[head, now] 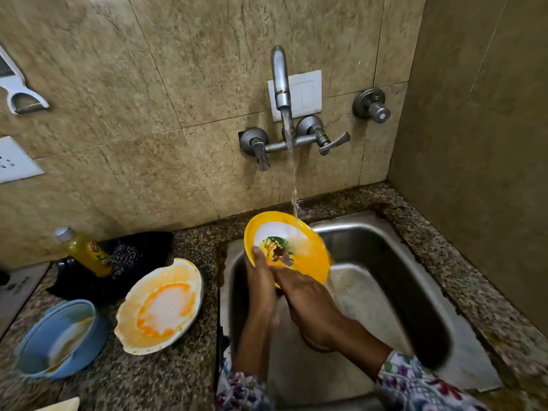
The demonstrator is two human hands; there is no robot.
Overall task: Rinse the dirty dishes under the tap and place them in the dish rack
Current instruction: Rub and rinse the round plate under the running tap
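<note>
Floral sleeves (415, 381) nearest, reaching over the sink (385, 262). Left hand (259, 287) closed on the yellow bowl's (311, 256) lower rim, thumb inside; right hand (308, 304) gripping beside it. Bowl tilted under the tap's (280, 81) stream. White plate (161, 304), blue bowl (59, 339) on the desk (178, 381), left.

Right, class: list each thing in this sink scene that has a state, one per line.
Wall-mounted steel tap: running.
Yellow plastic bowl: tilted under the stream, dirty.
Left hand: gripping the bowl's rim.
Right hand: on the bowl.
White scalloped bowl: orange-stained, unrinsed.
Blue round bowl: dirty, on the counter.
</note>
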